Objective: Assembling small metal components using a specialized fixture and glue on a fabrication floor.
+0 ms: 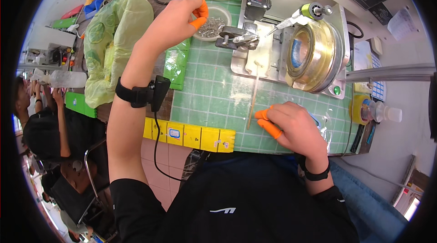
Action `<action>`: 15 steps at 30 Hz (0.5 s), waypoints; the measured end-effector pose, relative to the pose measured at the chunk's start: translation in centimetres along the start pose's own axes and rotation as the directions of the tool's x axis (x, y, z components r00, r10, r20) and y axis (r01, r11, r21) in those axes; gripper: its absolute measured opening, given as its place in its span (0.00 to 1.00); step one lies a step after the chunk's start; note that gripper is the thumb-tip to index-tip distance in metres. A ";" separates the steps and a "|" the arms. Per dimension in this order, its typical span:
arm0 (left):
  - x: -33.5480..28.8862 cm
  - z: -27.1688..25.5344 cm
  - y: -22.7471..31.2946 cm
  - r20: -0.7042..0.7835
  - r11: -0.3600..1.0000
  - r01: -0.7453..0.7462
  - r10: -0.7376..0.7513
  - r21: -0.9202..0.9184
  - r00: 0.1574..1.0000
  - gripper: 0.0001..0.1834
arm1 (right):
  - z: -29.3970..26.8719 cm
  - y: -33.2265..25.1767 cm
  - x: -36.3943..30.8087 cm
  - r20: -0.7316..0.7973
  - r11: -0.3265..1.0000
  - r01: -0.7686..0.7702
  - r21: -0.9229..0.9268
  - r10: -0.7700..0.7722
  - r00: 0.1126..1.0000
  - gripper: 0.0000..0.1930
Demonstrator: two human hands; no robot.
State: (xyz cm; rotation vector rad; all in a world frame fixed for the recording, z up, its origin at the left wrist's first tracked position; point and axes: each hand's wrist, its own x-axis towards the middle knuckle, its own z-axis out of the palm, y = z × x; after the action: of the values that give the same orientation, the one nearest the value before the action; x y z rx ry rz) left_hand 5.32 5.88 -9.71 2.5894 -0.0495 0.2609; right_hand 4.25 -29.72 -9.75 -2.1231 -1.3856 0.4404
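My left hand [175,22], with orange finger cots on its fingertips, is bent over a round white bowl [219,11] of small metal pieces. Its thumb and finger curl toward each other at the bowl's left edge; anything between them is too small to see. My right hand [296,127] rests low on the green gridded mat [209,99], its orange-covered thumb and forefinger apart, holding nothing visible. Just left of those fingertips lies a thin wooden stick [253,95], its far end on a pale block [260,51] of the bench machine. A metal clamp [239,38] sits beside that block.
The machine carries a large golden spool [314,56] and a black motor [257,5]. Yellow strips [191,137] line the mat's front edge, a green box [178,63] its left. A pale green plastic bag [114,47] stands farther left; a bottle [382,112] lies right.
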 end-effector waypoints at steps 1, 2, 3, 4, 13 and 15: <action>0.0 -0.1 0.0 0.000 1.000 0.000 0.000 0.002 1.000 0.07 | 0.2 -0.1 0.2 -0.001 1.000 0.001 0.000 -0.001 1.000 0.08; -0.1 -0.2 0.0 -0.010 1.000 0.014 -0.014 -0.014 1.000 0.07 | 0.4 -0.1 0.4 -0.042 0.999 0.024 0.024 -0.023 0.999 0.07; -0.1 -0.2 0.0 -0.019 0.999 0.028 -0.028 -0.030 0.999 0.08 | 0.5 -0.2 0.5 -0.084 0.998 0.046 0.046 -0.042 0.996 0.08; -0.1 -0.3 -0.1 -0.019 0.999 0.028 -0.028 -0.030 0.999 0.08 | 0.6 -0.2 0.6 -0.084 0.998 0.047 0.046 -0.043 0.996 0.08; -0.2 -0.7 0.1 -0.070 0.993 0.041 -0.048 -0.109 0.996 0.10 | 0.5 0.0 0.3 -0.066 0.999 0.030 0.013 -0.029 0.997 0.09; -0.1 -0.8 0.1 -0.046 0.989 0.069 -0.075 -0.130 0.996 0.10 | 0.5 0.1 0.2 -0.073 1.000 0.026 0.017 -0.025 0.997 0.09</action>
State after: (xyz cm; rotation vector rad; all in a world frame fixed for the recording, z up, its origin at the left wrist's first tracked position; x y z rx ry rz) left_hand 5.04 6.21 -9.02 2.4496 0.0442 0.2877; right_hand 4.16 -29.40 -10.21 -2.0838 -1.3614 0.3612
